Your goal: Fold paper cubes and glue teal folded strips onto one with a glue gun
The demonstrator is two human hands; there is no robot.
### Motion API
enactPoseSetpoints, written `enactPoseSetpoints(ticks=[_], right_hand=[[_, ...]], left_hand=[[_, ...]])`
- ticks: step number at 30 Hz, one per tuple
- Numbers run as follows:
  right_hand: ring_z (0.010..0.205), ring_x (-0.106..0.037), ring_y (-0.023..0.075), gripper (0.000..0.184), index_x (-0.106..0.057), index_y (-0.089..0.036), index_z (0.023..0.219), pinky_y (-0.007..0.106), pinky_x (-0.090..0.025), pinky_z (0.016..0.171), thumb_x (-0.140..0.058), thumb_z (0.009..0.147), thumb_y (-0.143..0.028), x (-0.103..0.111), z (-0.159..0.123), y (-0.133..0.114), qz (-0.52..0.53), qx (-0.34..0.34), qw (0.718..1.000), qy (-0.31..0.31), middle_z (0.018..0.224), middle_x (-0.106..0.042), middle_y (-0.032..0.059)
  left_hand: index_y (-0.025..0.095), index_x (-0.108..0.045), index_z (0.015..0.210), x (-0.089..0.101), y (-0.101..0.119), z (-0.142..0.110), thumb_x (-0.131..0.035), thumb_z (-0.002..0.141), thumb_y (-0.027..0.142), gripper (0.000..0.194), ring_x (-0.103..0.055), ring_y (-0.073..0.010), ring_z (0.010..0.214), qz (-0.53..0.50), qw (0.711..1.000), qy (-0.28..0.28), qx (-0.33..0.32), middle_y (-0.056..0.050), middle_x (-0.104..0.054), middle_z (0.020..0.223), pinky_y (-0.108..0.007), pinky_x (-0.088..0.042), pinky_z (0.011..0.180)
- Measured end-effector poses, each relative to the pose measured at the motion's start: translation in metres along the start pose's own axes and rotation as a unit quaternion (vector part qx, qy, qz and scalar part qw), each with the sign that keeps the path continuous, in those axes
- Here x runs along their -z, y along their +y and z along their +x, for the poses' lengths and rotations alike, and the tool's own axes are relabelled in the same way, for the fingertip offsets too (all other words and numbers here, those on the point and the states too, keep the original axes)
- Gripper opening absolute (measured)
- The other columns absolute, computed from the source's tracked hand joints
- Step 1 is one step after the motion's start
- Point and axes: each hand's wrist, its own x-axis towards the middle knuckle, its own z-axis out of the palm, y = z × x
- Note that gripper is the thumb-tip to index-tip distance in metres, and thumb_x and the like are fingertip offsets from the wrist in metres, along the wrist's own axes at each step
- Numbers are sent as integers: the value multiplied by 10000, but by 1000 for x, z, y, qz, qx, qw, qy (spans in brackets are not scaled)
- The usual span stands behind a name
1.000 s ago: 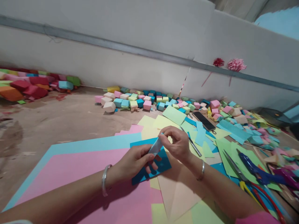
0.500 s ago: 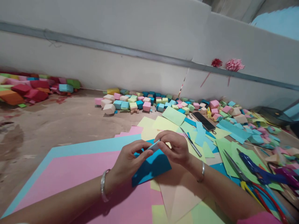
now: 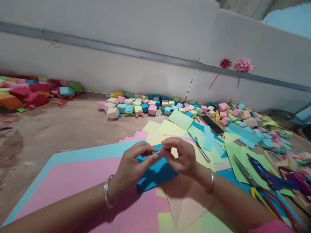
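Note:
A small light blue paper piece [image 3: 159, 154] is held up between my two hands, mostly hidden by the fingers. My left hand [image 3: 138, 160] pinches its near left end between thumb and forefinger. On the other end, the thumb and bent fingers of my right hand [image 3: 181, 155] are closed. Beneath both hands lies a dark blue paper sheet [image 3: 157, 178], shaded by them. Under my left forearm spreads a large pink sheet [image 3: 97, 181], with a light blue sheet [image 3: 73, 153] showing along its edge.
A craft knife [image 3: 199, 147] and a phone [image 3: 212, 125] lie beyond my right hand. Scissors [image 3: 252, 186] and a blue glue gun [image 3: 269, 174] rest at the right on green paper [image 3: 234, 161]. Many small folded paper boxes [image 3: 152, 110] line the wall [image 3: 121, 64].
The light blue piece has turned between my fingers and shows less of its face. My right fingers have curled further round it. The things on the table stay put.

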Motion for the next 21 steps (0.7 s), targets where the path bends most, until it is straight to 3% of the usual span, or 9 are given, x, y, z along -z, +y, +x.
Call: enactPoseSetpoints(ticks=[5,9,12,15,21], right_hand=[[685,-635,134,233,-606,-232,1058,264,-536,628,-573,856,-121,-2,0,-2,16,4,999,-28,799,-685,24],[640,-576,129,66,-638,-211,926,262,-497,586,-629,870,-246,-3,7,-4,-10,-23,998,-61,748,-650,28],[574,-513,118,185,-628,-195,742,249,-427,525,-598,902,-282,-3,9,-6,-15,-16,996,-85,612,-566,7],[518,-472,103,259,-627,-191,680,237,-381,480,-589,911,-302,-3,8,-9,-6,-24,997,-78,546,-517,-10],[594,-520,114,234,-686,-184,767,250,-443,537,-734,800,-411,-4,8,-3,73,-130,988,-48,701,-650,27]], left_hand=[[201,-677,759,1,3,-3,-646,844,199,91,-583,-137,686,-8,999,5,-32,-11,-655,723,-263,-461,647],[198,-651,720,1,5,-3,-651,853,199,133,-565,-120,636,-7,999,11,-49,5,-623,668,-245,-447,611],[194,-637,694,1,7,-3,-655,861,216,169,-550,-115,624,5,998,-1,-55,8,-602,651,-240,-435,596],[196,-641,698,0,8,-4,-668,856,223,162,-542,-112,624,13,998,-17,-58,10,-608,659,-237,-430,593],[208,-622,699,1,6,-2,-642,860,182,164,-545,-101,602,-40,998,31,-30,33,-591,638,-229,-434,588]])
